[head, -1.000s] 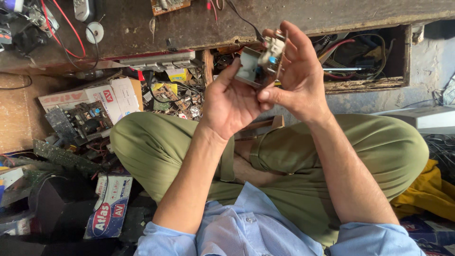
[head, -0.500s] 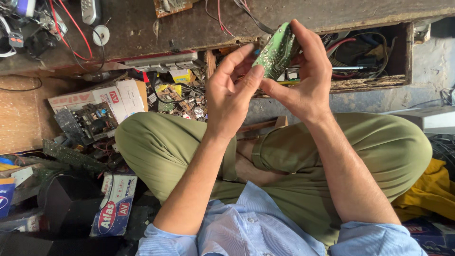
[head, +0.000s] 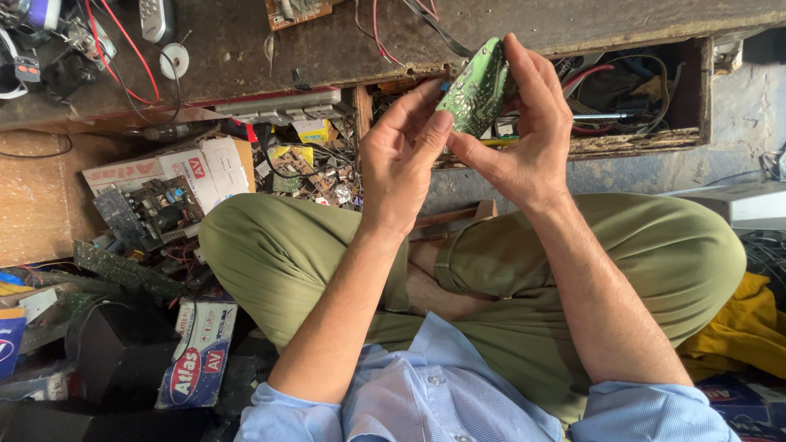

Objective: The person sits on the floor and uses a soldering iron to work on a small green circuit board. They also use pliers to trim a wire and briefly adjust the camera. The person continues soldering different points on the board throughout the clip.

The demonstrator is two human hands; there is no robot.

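Observation:
I hold a small green circuit board [head: 476, 88] up in front of me with both hands, its solder side turned toward me. My left hand [head: 401, 160] pinches its lower left edge between thumb and fingers. My right hand [head: 524, 131] wraps its right edge, with the thumb reaching to the bottom corner. I sit cross-legged in olive trousers [head: 278, 254] and a light blue shirt. The parts on the board's other face are hidden.
A dark wooden workbench [head: 246, 57] spans the top, with red wires, a remote control [head: 155, 16] and another board on it. Open compartments below hold cables and loose parts. At left lie circuit boards [head: 151, 213], cardboard boxes [head: 201, 352] and a black object. A yellow cloth [head: 737, 327] lies right.
The board has been flipped over in my hands: a second ago its component side showed, now its green solder side faces me. Both hands kept hold and rose slightly.

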